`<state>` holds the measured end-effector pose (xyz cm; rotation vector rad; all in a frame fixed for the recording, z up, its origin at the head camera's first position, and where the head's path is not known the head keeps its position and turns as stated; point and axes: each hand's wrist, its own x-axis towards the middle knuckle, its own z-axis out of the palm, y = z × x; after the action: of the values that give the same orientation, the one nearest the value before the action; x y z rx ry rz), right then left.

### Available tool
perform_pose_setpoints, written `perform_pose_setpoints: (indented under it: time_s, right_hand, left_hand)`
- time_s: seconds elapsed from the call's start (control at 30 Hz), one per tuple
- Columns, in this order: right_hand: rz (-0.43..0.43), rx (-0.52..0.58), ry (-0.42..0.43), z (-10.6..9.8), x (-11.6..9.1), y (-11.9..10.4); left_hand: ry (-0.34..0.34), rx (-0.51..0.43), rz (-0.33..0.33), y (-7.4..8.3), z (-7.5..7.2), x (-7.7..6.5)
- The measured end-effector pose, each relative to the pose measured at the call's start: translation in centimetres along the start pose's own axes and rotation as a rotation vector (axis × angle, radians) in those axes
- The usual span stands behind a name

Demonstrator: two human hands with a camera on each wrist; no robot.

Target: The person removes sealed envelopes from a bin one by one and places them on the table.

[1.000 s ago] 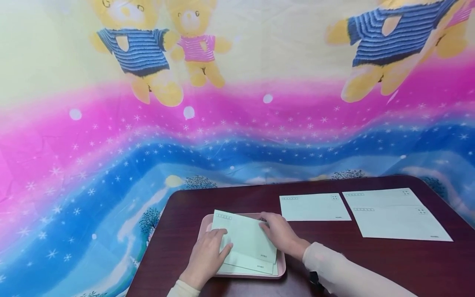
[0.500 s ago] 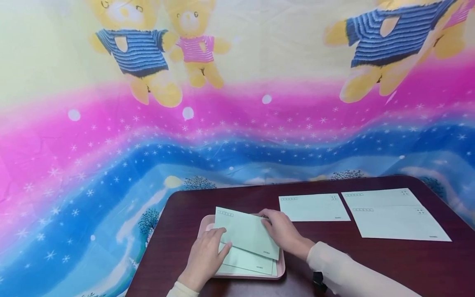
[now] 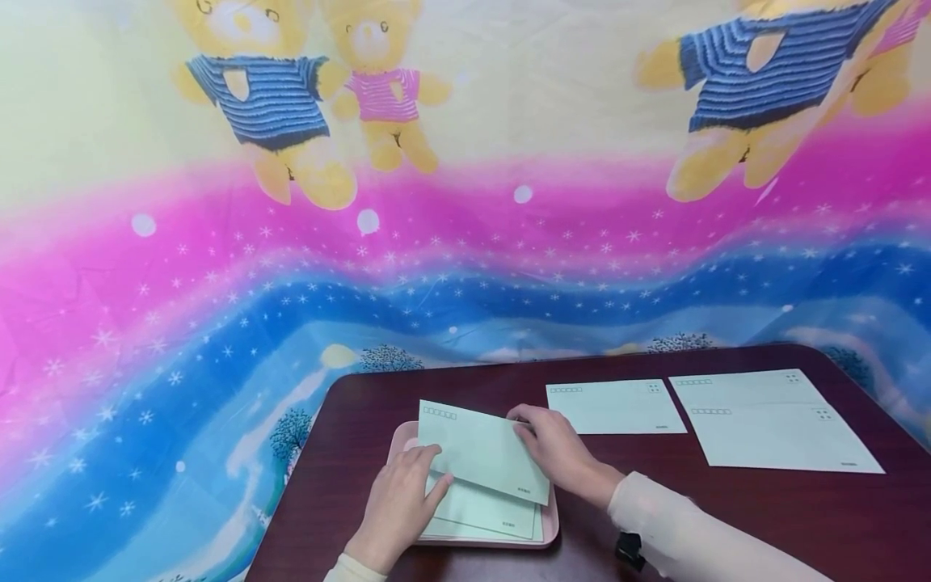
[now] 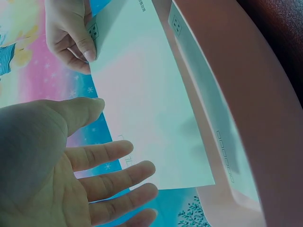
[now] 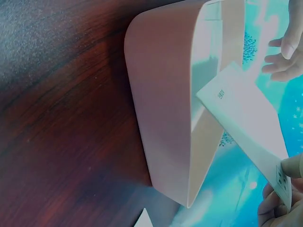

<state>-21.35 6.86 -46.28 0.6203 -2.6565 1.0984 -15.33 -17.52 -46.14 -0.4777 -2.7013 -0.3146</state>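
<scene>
My right hand [image 3: 563,457] pinches a pale green envelope [image 3: 480,453] at its far right corner, thumb on top. The envelope is tilted up over a pink tray [image 3: 400,440], a gap showing beneath its near edge. Beneath it, more envelopes [image 3: 487,513] lie in the tray, slightly askew. My left hand [image 3: 400,497] is at the tray's left side; in the left wrist view its fingers [image 4: 111,153] are spread and relaxed beside the envelope, holding nothing. In the right wrist view, the lifted envelope [image 5: 251,118] slants above the tray's wall [image 5: 161,94].
On the dark red-brown table [image 3: 625,501], one envelope [image 3: 618,408] lies right of the tray. Farther right, two envelopes overlap, a rear one [image 3: 745,390] and a front one [image 3: 789,440]. A curtain [image 3: 465,242] printed with bears hangs behind the table.
The right hand has lifted the top envelope off the stack, raising it and uncovering more of those below. The left hand has stayed nearly still.
</scene>
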Motion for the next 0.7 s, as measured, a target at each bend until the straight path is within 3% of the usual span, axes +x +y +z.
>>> perform_pose_setpoints:
  time_s: [0.7]
  right_hand:
    - [0.014, 0.032, 0.056, -2.0, -0.5, -0.6]
  left_hand:
    - [0.028, 0.004, 0.011, 0.2, -0.5, 0.1]
